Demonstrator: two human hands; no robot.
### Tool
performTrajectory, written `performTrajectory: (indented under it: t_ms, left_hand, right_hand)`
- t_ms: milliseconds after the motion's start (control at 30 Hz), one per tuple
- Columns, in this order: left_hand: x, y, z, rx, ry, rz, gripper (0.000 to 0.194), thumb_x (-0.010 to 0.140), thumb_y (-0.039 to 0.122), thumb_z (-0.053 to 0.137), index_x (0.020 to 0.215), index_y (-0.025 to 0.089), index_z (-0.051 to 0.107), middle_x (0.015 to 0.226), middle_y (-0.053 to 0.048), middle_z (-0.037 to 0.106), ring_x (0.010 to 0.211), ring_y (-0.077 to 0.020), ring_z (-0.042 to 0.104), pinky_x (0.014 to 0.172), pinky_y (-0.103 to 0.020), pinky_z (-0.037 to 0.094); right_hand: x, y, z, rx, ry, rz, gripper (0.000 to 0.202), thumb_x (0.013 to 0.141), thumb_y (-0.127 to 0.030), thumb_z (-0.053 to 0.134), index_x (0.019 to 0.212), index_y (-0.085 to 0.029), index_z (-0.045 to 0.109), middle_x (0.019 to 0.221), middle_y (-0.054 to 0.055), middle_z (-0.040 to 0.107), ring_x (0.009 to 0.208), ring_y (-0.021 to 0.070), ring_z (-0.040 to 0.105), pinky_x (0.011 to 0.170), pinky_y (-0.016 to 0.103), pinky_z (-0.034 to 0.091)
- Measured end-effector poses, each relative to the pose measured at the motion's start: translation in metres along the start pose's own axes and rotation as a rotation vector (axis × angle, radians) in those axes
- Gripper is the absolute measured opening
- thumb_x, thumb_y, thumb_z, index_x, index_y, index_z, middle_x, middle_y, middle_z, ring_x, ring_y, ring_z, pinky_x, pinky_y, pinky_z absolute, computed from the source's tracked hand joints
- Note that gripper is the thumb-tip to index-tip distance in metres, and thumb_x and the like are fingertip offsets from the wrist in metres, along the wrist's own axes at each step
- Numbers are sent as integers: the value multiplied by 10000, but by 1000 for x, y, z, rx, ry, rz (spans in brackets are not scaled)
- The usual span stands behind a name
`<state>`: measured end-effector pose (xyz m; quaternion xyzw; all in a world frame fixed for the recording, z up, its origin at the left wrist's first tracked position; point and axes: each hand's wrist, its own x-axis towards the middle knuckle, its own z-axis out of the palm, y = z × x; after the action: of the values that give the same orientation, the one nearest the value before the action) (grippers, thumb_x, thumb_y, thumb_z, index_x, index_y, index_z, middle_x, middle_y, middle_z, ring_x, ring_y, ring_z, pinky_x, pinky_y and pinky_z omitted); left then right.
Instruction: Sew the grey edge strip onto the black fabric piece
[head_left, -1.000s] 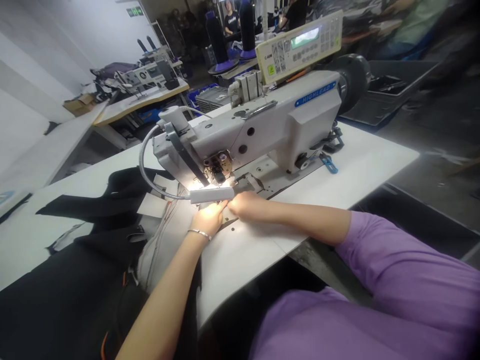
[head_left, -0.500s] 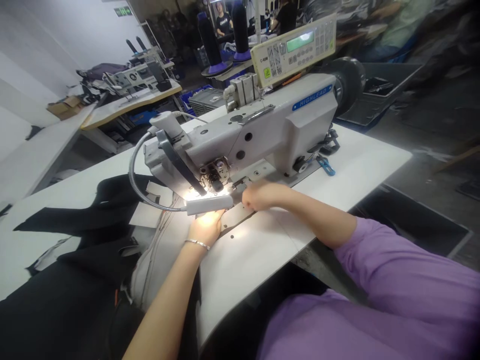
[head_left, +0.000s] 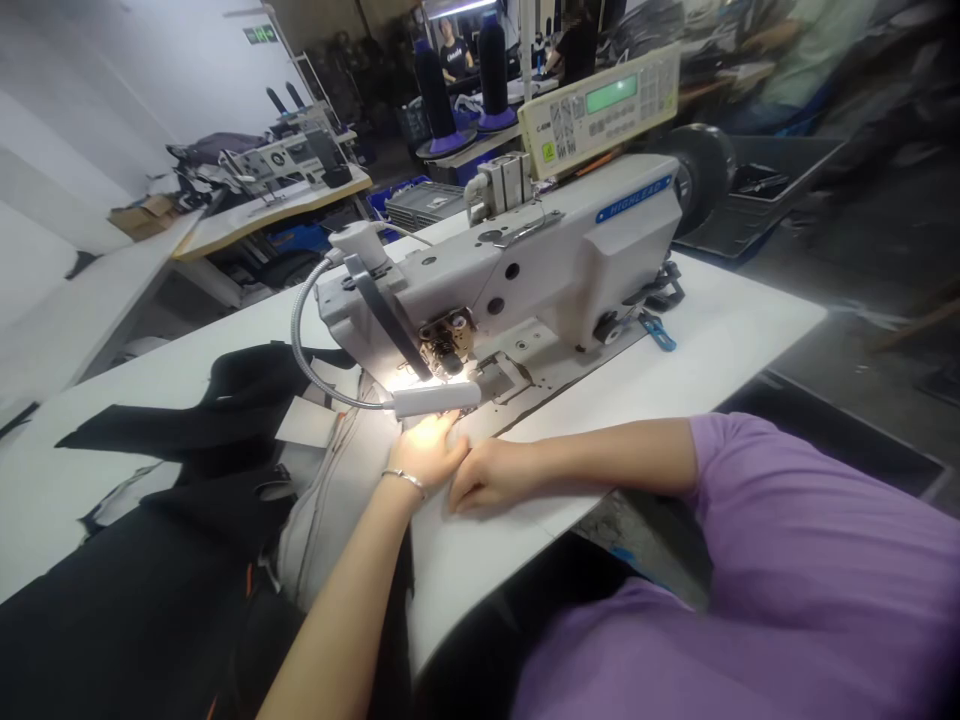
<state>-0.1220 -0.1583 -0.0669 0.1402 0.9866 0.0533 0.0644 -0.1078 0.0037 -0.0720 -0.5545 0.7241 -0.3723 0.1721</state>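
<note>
A sewing machine [head_left: 555,250] stands on the white table, its lamp [head_left: 435,399] lit in front of the needle area. My left hand [head_left: 429,452] lies on the grey fabric [head_left: 351,490] just below the lamp. Its fingers stretch toward the needle, the tips partly lost in glare and behind the lamp. Beside it, close to the left thumb, my right hand [head_left: 491,474] rests low over the tabletop with fingers curled. Whatever those fingers hold, if anything, is hidden. Black fabric [head_left: 142,590] joins the grey piece at the left and hangs toward me.
Blue-handled snips [head_left: 657,331] lie by the machine's base at the right. A control panel [head_left: 604,108] tops the machine, with black thread cones [head_left: 493,70] behind. White pieces [head_left: 306,421] sit on the black fabric. Another sewing machine [head_left: 285,160] and people are farther back.
My right hand has come away from the machine bed beside the needle, toward me and slightly left, to beside my left hand. My left hand stays by the lamp. The view has shifted slightly.
</note>
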Motion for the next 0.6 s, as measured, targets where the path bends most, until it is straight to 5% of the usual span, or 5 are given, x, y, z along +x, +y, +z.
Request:
performTrajectory:
  t_ms: [200,400,600]
  left_hand:
    - [-4,0,-5,123,71,-180,244,824,150,412,969,198,602,925,-47,673,870,-221,622,708,-290,450]
    - [-4,-37,-14,201,138,-360,240,835,195,382,815,171,621,838,-122,660,817,-295,614,657,-350,420]
    - [-17,-50,-20,190,92,-287,267,856,215,361,871,210,627,777,-83,668,750,-267,623,610,-325,412]
  right_hand:
    - [-4,-14,2,-185,-92,-32,176,856,-192,579,989,-218,691,981,-43,693,843,103,611,678,180,397]
    - [4,26,-49,-481,154,539,206,826,-199,493,880,-161,688,856,75,672,748,202,584,597,274,333]
    - [7,43,-47,-475,159,475,356,821,-183,445,1095,-273,654,965,53,669,804,217,595,618,274,344]
